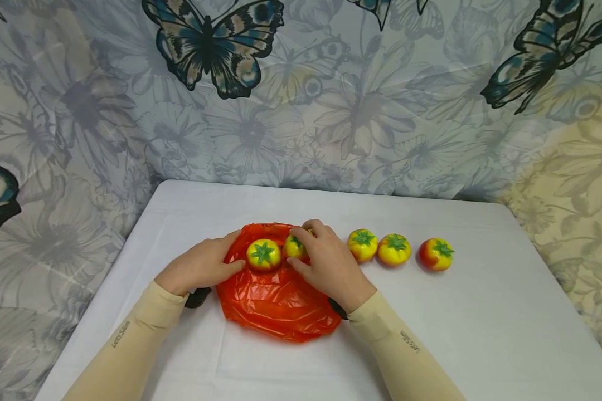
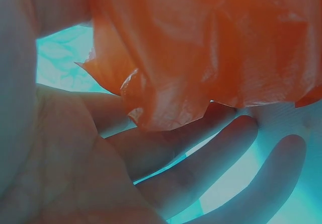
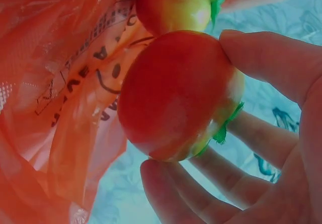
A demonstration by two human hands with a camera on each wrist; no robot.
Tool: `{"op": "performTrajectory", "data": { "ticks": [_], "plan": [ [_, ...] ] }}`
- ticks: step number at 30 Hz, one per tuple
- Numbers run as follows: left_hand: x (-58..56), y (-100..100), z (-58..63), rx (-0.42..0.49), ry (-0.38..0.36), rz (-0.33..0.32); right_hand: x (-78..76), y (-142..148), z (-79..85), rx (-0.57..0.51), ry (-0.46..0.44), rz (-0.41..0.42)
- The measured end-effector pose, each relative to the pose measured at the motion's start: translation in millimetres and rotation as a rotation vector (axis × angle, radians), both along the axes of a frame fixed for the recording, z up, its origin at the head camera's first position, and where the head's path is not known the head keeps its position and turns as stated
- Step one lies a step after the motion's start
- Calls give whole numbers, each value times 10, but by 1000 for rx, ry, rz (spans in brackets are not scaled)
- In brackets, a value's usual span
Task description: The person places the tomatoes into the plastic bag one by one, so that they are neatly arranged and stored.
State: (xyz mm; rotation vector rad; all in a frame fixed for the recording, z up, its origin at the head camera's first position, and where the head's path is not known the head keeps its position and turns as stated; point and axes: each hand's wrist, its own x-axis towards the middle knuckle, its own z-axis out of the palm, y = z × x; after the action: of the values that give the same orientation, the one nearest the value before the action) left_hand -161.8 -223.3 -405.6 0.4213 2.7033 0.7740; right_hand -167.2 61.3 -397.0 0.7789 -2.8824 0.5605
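A red plastic bag [image 1: 281,312] lies on the table, with a red-and-yellow tomato [image 1: 263,255] with a green star-shaped top resting at its upper part. My left hand [image 1: 205,264] holds the bag's left edge, thumb on the near side; in the left wrist view the bag's film [image 2: 176,48] covers some fingertips. My right hand [image 1: 331,264] grips another tomato [image 3: 176,95] between thumb and fingers, over the bag and right beside the first one. Dark print shows on the bag in the right wrist view.
Three more tomatoes stand in a row right of my right hand: one [image 1: 363,245], its neighbour [image 1: 393,250] touching or nearly touching it, and a redder one [image 1: 435,254] apart. A white cloth covers the table [image 1: 481,323]. Butterfly-patterned fabric [image 1: 361,122] hangs behind.
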Motion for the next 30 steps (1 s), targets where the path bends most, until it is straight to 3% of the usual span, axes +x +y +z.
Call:
{"op": "performTrajectory", "data": {
  "ticks": [30],
  "plan": [
    [-9,12,7,-7,3,3,-22,-50,-154,10,-68,24]
  ]
}}
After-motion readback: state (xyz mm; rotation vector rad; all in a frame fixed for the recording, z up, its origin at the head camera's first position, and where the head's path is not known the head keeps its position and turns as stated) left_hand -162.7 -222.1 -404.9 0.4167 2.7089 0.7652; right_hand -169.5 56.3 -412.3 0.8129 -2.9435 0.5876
